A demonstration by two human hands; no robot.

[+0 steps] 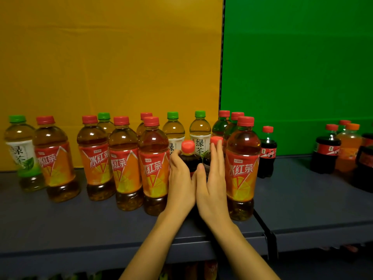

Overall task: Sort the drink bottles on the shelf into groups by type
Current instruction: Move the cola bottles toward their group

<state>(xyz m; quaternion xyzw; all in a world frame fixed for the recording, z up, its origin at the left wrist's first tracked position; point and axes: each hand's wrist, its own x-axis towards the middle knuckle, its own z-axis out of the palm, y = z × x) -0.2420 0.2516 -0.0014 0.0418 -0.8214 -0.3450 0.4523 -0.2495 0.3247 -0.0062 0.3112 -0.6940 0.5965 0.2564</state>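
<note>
The left hand (180, 179) – fingers curled round 1 small cola bottle (189, 160); right hand (212, 178) – fingers straight, against a 2nd bottle (216, 139).

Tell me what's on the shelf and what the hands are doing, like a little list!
shelf: grey shelf, with a yellow wall and a green wall behind it
tea bottles: red-capped iced teas mixed with green-capped green teas
left hand: fingers curl round a small cola bottle
right hand: fingers straight, against a second small bottle
far right: colas and an orange soda
</note>
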